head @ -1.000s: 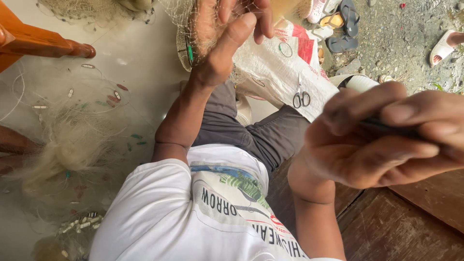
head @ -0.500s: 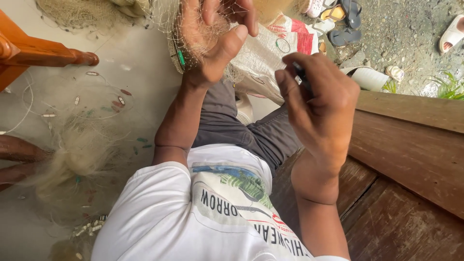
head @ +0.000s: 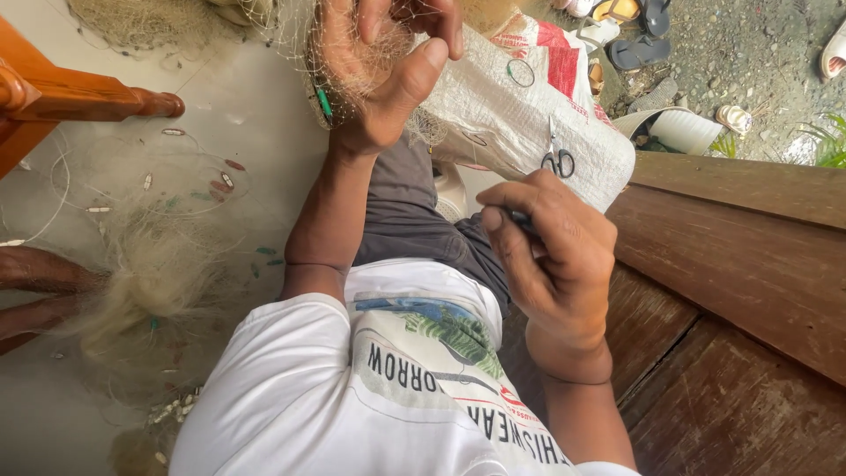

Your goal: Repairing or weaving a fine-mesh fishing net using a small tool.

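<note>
Mending a fishing net (head: pixel 352 53)
Left hand (head: pixel 379 70) grips bunched mesh; right hand (head: pixel 546 238) pinches a dark needle (head: pixel 522 219); much net lies loose.

left hand (head: pixel 379 66): fingertips cut off at twelve o'clock, under fine beige fishing net (head: pixel 150 264)
right hand (head: pixel 551 256): thin dark tool's shape hidden inside fist

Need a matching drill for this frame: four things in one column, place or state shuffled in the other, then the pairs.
1. left hand
2. right hand
3. scissors
4. sandals

A. lying on the white woven sack
B. on the gravel, top of view
C. pinching a thin dark tool
D. bunching fine fishing net

Pairs: 1-D, 2-C, 3-A, 4-B
</note>
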